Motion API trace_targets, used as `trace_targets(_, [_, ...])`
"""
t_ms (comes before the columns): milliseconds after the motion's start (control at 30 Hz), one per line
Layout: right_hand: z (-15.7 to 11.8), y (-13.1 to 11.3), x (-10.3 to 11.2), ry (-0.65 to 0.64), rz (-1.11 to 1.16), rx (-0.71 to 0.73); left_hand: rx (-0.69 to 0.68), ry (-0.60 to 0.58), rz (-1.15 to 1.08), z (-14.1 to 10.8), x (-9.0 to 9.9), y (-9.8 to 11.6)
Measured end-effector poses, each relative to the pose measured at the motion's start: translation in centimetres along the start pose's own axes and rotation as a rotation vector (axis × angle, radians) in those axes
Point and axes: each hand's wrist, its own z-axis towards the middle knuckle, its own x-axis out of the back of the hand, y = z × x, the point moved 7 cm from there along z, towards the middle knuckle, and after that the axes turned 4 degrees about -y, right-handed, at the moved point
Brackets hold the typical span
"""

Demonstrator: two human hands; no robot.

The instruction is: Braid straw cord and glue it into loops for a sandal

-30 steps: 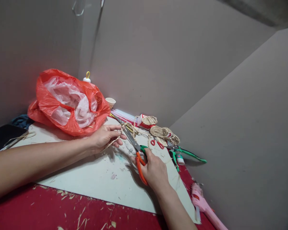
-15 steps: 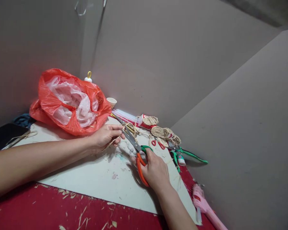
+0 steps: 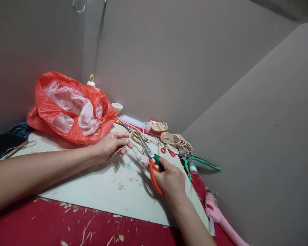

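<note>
My left hand (image 3: 113, 145) pinches a thin tan twisted cord (image 3: 122, 149) between thumb and fingers above the white board (image 3: 97, 186). My right hand (image 3: 169, 177) grips a pair of scissors (image 3: 149, 153) with one orange and one green handle. Their blades point up and left, lie close together, and pass just right of the cord loop at my left fingertips. Whether the blades touch the cord I cannot tell. Behind the blades lie another pair of scissors (image 3: 124, 125) and loose fibre strands.
A red plastic bag (image 3: 43, 106) with white film inside stands at the back left, a paper cup (image 3: 117, 108) beside it. Woven soles (image 3: 170, 138), red-handled scissors (image 3: 171, 152), green-handled pliers (image 3: 205, 163) and a pink glue gun (image 3: 217, 213) line the right. Shavings litter the red cloth (image 3: 74, 225).
The scissors have drawn slightly right, away from my left fingertips, and their blades have come closer together. My left hand keeps its hold on the cord. The whole view has shifted a little.
</note>
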Motion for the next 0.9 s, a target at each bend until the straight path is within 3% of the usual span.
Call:
trace_targets(333, [-0.2, -1.7, -0.4, -0.067, 0.014, 0.172, -0.014, 0.014, -0.030, 0.3, 0.4, -0.2])
trace_targets(667, [-0.1, -0.9, 0.5, 0.088, -0.139, 0.126, 0.012, 0.036, -0.019, 0.0, 0.4, -0.4])
trace_targets(800, [0.0, 0.1, 0.4, 0.087, 0.042, 0.026, 0.012, -0.009, 0.013, 0.0, 0.2, -0.5])
trace_targets(900, [0.1, 1.6, 0.3, 0.065, 0.378, -0.123, 0.038, -0.050, 0.020, 0.0, -0.1, -0.7])
